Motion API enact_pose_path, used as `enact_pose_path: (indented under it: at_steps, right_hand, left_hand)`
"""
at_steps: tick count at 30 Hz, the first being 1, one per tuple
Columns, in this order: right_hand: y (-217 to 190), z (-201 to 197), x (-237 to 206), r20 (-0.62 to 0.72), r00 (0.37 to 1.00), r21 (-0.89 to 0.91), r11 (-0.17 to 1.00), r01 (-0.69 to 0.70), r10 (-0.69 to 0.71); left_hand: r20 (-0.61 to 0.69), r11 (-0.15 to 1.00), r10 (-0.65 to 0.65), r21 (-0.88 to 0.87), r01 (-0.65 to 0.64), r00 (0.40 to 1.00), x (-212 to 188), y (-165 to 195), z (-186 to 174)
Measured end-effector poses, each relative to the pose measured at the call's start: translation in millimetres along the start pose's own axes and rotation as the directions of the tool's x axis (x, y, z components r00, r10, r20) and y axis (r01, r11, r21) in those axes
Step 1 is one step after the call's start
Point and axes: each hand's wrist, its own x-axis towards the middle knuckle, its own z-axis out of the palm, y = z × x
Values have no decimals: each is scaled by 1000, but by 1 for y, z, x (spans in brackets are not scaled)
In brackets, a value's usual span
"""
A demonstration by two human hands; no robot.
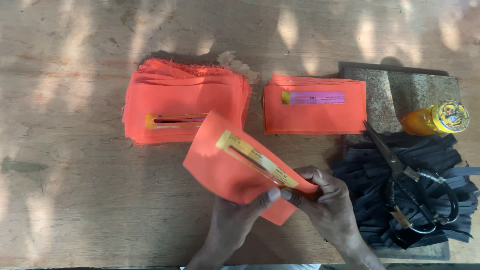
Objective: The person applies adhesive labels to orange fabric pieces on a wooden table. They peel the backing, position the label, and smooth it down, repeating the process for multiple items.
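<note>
low at the near edge, pinching an orange cloth (227,172) at its yellow strip (256,158): left hand (235,220) and right hand (327,200), fingers clamped on it. lying beyond, two stacks (185,102) (315,105); crowding the right, scissors (407,180) on black strips (440,160), bottle (436,119). leaving bare wooden table (70,190) open leftward.

Lit by warm daylight, bright overall. Dappled with soft pale patches along the top of the wooden table (75,165), as if filtered through leaves above. Cast soft shadows behind the orange fabric stacks (185,100) and under the held orange piece (235,170). Glinted faintly on the yellow bottle cap (451,116) and the scissors (400,170). Slightly soft in focus throughout, with fine grain smeared. Left the dark strips (440,160) at right nearly without detail. Showed no marked bending at the edges.
</note>
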Motion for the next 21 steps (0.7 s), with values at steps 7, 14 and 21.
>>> enact_pose_path:
  at_steps: [7, 14, 21]
  right_hand:
    - [-16, 0, 3, -25, 998, 26, 998, 64, -63]
    - [-18, 10, 4, -29, 971, -119, 965, 234, -239]
    - [-21, 10, 8, -5, 999, 127, 991, 41, -41]
  left_hand:
    - [-77, 997, 78, 24, -76, 994, 5, 13, 0]
    - [-135, 995, 95, 38, -91, 986, 7, 9, 7]
    - [-28, 977, 195, 88, -192, 980, 17, -3, 2]
